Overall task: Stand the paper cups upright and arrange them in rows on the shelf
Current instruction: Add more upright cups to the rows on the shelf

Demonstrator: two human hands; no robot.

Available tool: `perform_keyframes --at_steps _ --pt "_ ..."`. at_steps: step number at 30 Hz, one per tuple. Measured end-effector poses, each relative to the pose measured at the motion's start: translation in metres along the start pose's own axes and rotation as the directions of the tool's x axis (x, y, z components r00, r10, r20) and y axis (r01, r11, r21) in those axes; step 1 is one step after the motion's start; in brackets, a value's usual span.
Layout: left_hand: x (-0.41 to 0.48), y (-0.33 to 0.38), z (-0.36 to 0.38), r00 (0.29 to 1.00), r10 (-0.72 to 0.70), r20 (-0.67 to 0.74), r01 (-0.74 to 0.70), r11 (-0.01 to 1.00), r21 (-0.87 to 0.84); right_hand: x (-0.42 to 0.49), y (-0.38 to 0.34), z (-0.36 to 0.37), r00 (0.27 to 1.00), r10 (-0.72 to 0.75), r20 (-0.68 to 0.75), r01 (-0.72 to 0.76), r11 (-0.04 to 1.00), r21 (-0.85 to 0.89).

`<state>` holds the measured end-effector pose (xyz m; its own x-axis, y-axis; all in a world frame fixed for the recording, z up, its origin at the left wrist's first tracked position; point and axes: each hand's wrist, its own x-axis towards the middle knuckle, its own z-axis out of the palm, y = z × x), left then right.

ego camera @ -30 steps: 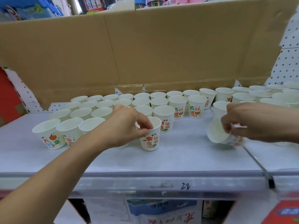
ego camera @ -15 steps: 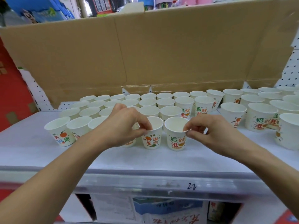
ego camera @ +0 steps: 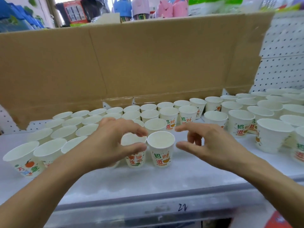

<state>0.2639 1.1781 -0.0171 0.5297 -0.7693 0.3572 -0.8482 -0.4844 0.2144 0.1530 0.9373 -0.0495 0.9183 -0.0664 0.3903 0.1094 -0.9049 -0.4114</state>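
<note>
Many white paper cups with red and green print stand upright in rows on the white shelf. The front row runs from the far-left cup to the end cup. My left hand hovers over the neighbouring cup, thumb and fingers spread apart around its rim. My right hand is just right of the end cup with fingers spread, not touching it. A looser group of upright cups stands at the right.
A tall cardboard sheet lines the back of the shelf, with white pegboard at its right. The shelf's front rail bears a handwritten number. Bare shelf surface lies in front of the rows and between the two cup groups.
My right hand brought a cup over from the right and stood it at the end of the front row. Both hands then let go of the rims and spread.
</note>
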Motion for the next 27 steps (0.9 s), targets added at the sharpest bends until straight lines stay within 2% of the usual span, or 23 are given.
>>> perform_keyframes --at_steps 4,5,10,13,20,23,27 --pt "0.046 0.033 -0.004 0.995 0.098 0.021 -0.096 0.990 -0.102 0.008 0.040 -0.053 0.985 0.031 -0.172 -0.037 0.999 -0.032" --pt "0.060 0.042 -0.001 0.993 0.113 0.030 -0.109 0.989 -0.104 0.012 0.049 -0.069 0.983 0.038 -0.178 -0.048 0.997 -0.055" --pt "0.143 0.086 0.037 0.973 0.202 0.107 -0.196 0.978 -0.066 0.038 0.095 -0.122 0.986 0.154 0.062 -0.125 0.934 -0.334" --pt "0.183 0.105 0.069 0.967 0.197 0.160 -0.202 0.979 0.020 0.045 0.117 -0.129 0.960 0.194 0.202 -0.082 0.884 -0.459" --pt "0.213 0.123 0.100 0.963 0.112 0.246 -0.162 0.968 0.193 0.047 0.146 -0.113 0.921 0.144 0.361 0.064 0.860 -0.507" --pt "0.203 0.109 0.084 0.962 0.056 0.266 -0.095 0.986 0.134 0.049 0.144 -0.112 0.937 0.073 0.341 0.117 0.855 -0.505" --pt "0.177 0.078 0.051 0.957 -0.006 0.290 -0.012 0.998 0.063 0.056 0.121 -0.107 0.942 -0.083 0.324 0.216 0.891 -0.399"
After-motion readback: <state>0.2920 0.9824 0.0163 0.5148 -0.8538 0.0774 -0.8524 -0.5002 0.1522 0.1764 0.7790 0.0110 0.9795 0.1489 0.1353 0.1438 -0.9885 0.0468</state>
